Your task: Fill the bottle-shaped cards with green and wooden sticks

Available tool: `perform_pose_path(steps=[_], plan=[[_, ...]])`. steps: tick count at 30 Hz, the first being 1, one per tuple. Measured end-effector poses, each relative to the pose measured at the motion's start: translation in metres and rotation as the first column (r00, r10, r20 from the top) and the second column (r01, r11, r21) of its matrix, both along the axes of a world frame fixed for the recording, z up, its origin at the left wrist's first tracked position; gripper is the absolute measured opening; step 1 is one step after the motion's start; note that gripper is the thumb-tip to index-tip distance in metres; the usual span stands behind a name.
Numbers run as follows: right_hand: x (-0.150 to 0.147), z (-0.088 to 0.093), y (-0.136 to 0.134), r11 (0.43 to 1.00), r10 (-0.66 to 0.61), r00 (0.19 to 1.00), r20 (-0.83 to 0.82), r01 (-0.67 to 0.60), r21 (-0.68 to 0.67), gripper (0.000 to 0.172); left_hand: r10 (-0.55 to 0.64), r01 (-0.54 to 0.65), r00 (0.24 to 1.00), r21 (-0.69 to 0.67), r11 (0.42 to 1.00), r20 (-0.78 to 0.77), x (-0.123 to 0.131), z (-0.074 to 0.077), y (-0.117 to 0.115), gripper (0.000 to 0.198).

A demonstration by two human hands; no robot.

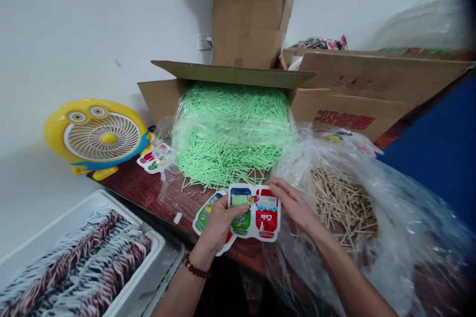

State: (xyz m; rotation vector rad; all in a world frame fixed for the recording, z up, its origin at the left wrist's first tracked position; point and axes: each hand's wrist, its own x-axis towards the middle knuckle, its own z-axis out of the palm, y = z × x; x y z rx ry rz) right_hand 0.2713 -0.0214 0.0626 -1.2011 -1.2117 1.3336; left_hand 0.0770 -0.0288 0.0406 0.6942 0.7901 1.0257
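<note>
My left hand (217, 225) grips a printed card packet (267, 215) shaped like two drink containers, its thumb on the front. The green half is marked Sprite and shows pale green sticks (240, 200) in a window; the red half is marked Cola. Beneath it, the same hand holds at least one more packet (203, 216), fanned out to the left. My right hand (292, 203) is closed at the packet's upper right edge; part of its grip is hidden. Just beyond lies a heap of green sticks (226, 156) spilling from a plastic-lined carton (234, 73).
Brown sticks (344, 203) lie in a clear plastic bag (401, 208) on the right. A yellow fan (107, 138) stands left, beside another packet (154, 158). A white bin (150, 252) full of packets sits lower left. Cartons (249, 25) are stacked behind.
</note>
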Motion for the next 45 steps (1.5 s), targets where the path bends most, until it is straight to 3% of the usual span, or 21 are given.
perform_pose_path(steps=[3, 5, 10, 15, 21, 32, 37, 45], plan=[[0.01, 0.016, 0.0, 0.979, -0.141, 0.972, 0.19, 0.108, 0.173, 0.025, 0.01, -0.01, 0.999, 0.009, 1.0, -0.034, -0.004, -0.006, 0.001, 0.029], [0.013, 0.026, 0.001, 0.956, -0.19, 0.941, 0.281, 0.113, 0.27, 0.023, 0.009, -0.009, 0.998, 0.009, 1.0, -0.055, -0.006, -0.008, 0.001, 0.029], [0.004, 0.046, 0.011, 0.898, -0.211, 0.947, 0.241, 0.091, 0.43, 0.013, -0.024, 0.026, 0.992, 0.017, 1.0, -0.123, -0.011, -0.008, -0.002, 0.028], [-0.012, 0.056, 0.023, 0.917, -0.185, 0.982, 0.031, 0.161, 0.364, 0.009, -0.097, 0.106, 0.981, 0.042, 0.994, -0.17, -0.016, -0.006, -0.007, 0.027], [-0.028, 0.045, 0.029, 0.931, -0.176, 0.981, -0.084, 0.194, 0.309, 0.007, -0.149, 0.165, 0.974, 0.083, 0.983, -0.17, -0.018, -0.002, -0.01, 0.024], [-0.029, 0.034, 0.028, 0.937, -0.171, 0.985, -0.005, 0.164, 0.309, 0.015, -0.167, 0.181, 0.964, 0.05, 0.982, -0.209, -0.019, 0.002, -0.01, 0.021], [-0.027, 0.032, 0.029, 0.921, -0.215, 0.976, -0.024, 0.211, 0.328, 0.012, -0.177, 0.19, 0.958, 0.036, 0.981, -0.227, -0.019, 0.001, -0.01, 0.023], [-0.026, 0.029, 0.025, 0.972, -0.078, 0.997, 0.012, 0.073, 0.225, 0.015, -0.206, 0.21, 0.959, 0.0, 0.978, -0.196, -0.018, 0.002, -0.01, 0.023]])
